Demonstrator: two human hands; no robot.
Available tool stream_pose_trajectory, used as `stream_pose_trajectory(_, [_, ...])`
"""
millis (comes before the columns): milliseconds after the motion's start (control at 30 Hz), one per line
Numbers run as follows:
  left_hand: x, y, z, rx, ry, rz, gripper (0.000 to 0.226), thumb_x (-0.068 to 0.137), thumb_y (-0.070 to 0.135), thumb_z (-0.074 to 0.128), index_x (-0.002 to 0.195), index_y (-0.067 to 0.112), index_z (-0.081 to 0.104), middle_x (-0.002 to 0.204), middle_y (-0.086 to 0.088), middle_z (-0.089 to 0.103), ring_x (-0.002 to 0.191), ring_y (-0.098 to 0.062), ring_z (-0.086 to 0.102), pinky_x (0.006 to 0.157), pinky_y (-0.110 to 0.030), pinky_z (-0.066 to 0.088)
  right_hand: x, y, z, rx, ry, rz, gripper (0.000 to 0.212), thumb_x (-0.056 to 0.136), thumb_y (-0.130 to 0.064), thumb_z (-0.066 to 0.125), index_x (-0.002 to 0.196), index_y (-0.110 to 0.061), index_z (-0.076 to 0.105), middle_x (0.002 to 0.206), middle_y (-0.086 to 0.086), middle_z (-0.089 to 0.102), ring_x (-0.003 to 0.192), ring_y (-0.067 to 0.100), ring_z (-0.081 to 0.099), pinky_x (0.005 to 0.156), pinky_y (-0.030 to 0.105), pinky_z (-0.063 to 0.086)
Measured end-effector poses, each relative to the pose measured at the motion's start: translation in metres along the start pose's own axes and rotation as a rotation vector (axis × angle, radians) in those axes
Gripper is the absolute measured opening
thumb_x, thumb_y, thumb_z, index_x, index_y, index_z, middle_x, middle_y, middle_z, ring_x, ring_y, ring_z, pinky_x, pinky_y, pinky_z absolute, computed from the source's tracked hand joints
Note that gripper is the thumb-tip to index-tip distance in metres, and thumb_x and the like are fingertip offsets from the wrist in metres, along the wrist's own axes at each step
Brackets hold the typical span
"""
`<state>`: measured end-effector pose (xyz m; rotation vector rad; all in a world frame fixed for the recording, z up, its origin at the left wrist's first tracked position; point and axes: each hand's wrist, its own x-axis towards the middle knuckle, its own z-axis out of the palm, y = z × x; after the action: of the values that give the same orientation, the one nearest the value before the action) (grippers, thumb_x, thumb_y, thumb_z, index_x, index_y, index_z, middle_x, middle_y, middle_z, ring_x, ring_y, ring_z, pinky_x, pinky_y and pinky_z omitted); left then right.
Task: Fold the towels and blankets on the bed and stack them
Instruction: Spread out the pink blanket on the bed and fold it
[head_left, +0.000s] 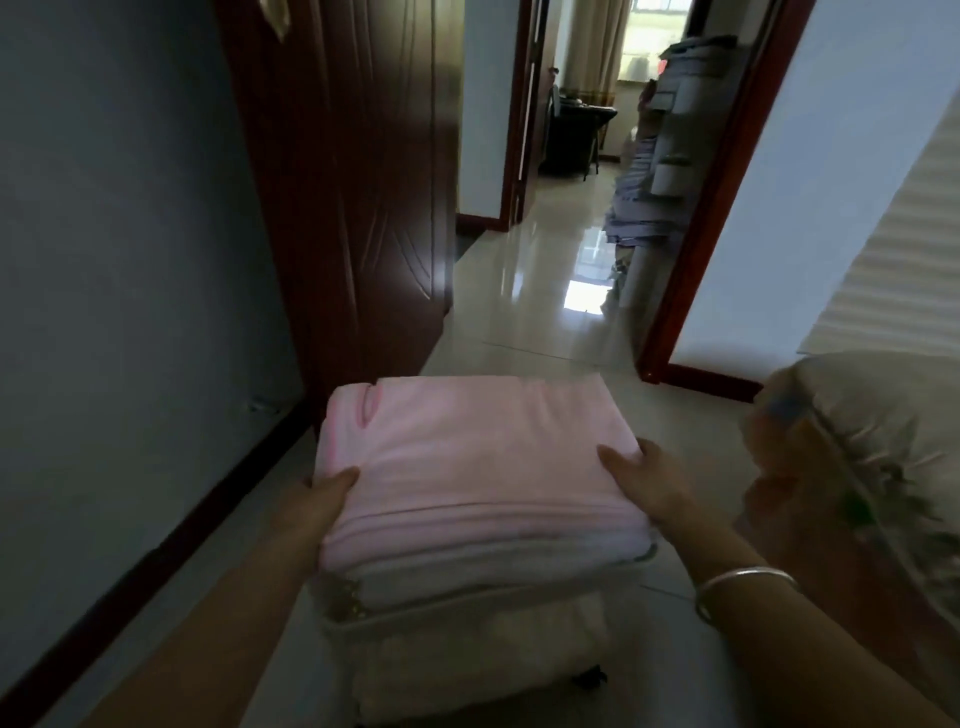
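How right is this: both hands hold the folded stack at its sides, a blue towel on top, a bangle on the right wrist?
One error: the head view shows the top towel is pink, not blue. The left hand and right hand hold the folded stack at its sides; the bangle is on the right wrist.

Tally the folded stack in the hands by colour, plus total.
pink blanket: 1
white towel: 1
cream fluffy blanket: 1
Total: 3, as far as the layers show, all held between the left hand and right hand.
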<state>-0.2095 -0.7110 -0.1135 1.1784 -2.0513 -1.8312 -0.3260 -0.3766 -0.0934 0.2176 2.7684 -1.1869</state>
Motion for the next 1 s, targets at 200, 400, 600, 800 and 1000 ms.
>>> stream_pose_trajectory(200, [0.035,-0.016,-0.107,-0.049,0.279,0.010,0.053,0.082,0.022,0.075,0.119,-0.012,0.059,0.118,-0.027,0.062,0.106,-0.037,0.060,0.093,-0.037,0.047,-0.012,-0.080,0.089,0.510,-0.114,-0.034,0.040,0.097,-0.033,0.049,0.127,-0.005,0.055,0.131,0.007,0.055,0.117,0.024,0.052,0.108,0.039,0.037])
stream_pose_trajectory(400, [0.051,-0.035,-0.189,-0.096,0.422,-0.011,0.055,0.065,0.031,0.080,0.096,-0.013,0.068,0.090,-0.031,0.067,0.091,-0.039,0.066,0.088,-0.048,0.050,-0.045,-0.118,0.170,0.712,-0.191,0.176,0.041,0.098,-0.049,0.038,0.126,-0.022,0.053,0.125,0.005,0.054,0.112,0.028,0.049,0.093,0.041,0.041])
stream_pose_trajectory(600, [0.049,-0.052,-0.227,-0.189,0.567,-0.013,0.065,0.055,0.044,0.060,0.088,-0.012,0.070,0.086,-0.031,0.067,0.091,-0.038,0.067,0.079,-0.038,0.049,-0.078,-0.145,0.223,0.831,-0.478,0.278,0.069,0.088,-0.058,0.052,0.144,-0.020,0.037,0.145,0.005,0.040,0.129,0.032,0.043,0.100,0.048,0.039])
stream_pose_trajectory(800, [0.052,-0.070,-0.240,-0.276,0.744,-0.042,0.063,0.055,0.042,0.058,0.089,-0.010,0.067,0.093,-0.031,0.066,0.089,-0.041,0.066,0.083,-0.049,0.054,-0.088,-0.180,0.260,0.971,-0.634,0.205,0.067,0.091,-0.057,0.047,0.148,-0.027,0.031,0.153,-0.001,0.032,0.140,0.023,0.032,0.107,0.046,0.032])
stream_pose_trajectory(1000, [0.064,-0.063,-0.226,-0.337,0.841,-0.057,0.072,0.057,0.044,0.054,0.107,-0.007,0.064,0.109,-0.028,0.065,0.102,-0.042,0.062,0.092,-0.047,0.050,-0.085,-0.195,0.277,1.012,-0.670,0.141,0.065,0.094,-0.055,0.042,0.150,-0.026,0.028,0.155,-0.003,0.029,0.142,0.019,0.027,0.114,0.045,0.028])
